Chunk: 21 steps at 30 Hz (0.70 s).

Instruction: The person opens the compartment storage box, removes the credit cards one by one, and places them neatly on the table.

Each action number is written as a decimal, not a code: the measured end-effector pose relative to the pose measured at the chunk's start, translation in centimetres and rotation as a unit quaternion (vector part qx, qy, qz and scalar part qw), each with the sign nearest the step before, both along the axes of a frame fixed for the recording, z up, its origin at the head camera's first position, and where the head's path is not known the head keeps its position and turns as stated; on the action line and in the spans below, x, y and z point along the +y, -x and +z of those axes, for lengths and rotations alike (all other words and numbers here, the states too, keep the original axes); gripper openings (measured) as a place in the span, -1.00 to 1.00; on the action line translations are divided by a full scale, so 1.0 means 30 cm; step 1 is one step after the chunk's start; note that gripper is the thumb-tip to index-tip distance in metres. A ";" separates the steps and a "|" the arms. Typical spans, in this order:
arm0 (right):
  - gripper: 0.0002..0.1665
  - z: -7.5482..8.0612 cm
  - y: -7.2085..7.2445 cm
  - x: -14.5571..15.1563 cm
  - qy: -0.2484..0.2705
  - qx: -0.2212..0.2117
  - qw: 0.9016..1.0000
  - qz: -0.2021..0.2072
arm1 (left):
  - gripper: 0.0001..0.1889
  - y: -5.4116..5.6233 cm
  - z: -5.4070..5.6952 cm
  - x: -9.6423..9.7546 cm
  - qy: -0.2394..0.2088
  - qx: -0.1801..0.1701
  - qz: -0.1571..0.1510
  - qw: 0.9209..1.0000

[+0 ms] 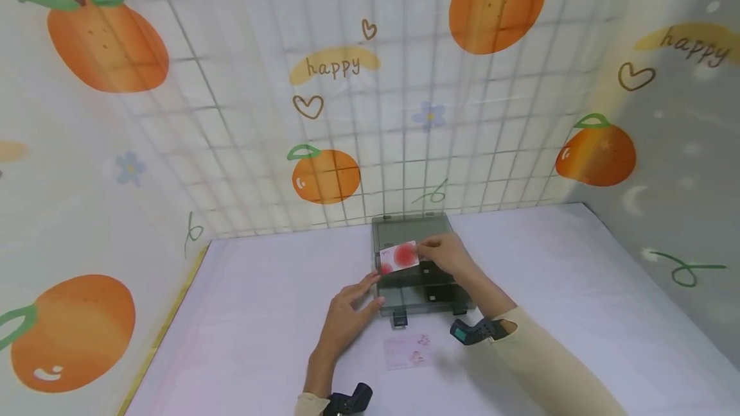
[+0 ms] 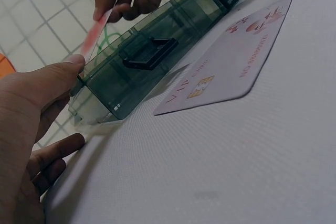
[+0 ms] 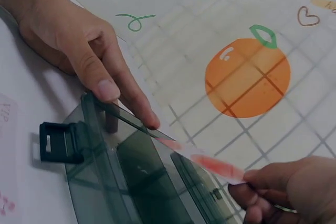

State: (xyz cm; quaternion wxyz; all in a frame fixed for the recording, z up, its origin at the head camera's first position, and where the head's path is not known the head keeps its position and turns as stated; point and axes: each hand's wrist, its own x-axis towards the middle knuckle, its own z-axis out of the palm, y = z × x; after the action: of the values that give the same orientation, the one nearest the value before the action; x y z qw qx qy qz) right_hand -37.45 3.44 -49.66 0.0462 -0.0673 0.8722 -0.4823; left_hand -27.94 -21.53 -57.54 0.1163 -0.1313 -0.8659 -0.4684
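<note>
A translucent dark-green plastic case (image 1: 399, 301) lies with its lid (image 1: 407, 230) raised at the back. Over its compartments, my right hand (image 1: 448, 254) pinches the right end of a white card with red round patches (image 1: 399, 257). My left hand (image 1: 347, 316) is at the case's left side, its fingers fairly straight. In the right wrist view, the left thumb touches the case's front corner, and the index fingertip rests on the rim near the card's other end. Whether that fingertip touches the card, I cannot tell.
A pale pink VIP card (image 1: 407, 352) lies flat on the white table (image 1: 260, 326) in front of the case. Black latches (image 1: 399, 320) stick out from the case's front. A dark item (image 1: 442, 293) shows inside it. A curtain with oranges (image 1: 326, 175) hangs behind.
</note>
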 end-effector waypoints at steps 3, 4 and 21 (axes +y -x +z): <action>-0.66 0.020 -0.010 0.028 0.001 0.007 1.000 -0.006 | -0.46 0.002 0.005 -0.002 -0.003 0.002 -0.003 1.000; -0.66 0.027 -0.014 0.036 0.001 0.008 1.000 -0.010 | -0.46 0.002 0.006 -0.003 -0.006 0.001 -0.003 1.000; -0.48 0.086 -0.134 0.200 0.015 -0.017 0.999 -0.047 | -0.45 -0.004 -0.014 0.009 -0.006 0.011 0.004 1.000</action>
State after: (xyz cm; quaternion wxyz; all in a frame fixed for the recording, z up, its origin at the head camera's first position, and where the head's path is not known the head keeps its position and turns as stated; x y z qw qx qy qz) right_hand -33.42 9.43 -47.09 0.0377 -0.0184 0.8664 -0.4977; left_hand -27.82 -21.27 -57.96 0.1286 -0.1321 -0.8623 -0.4716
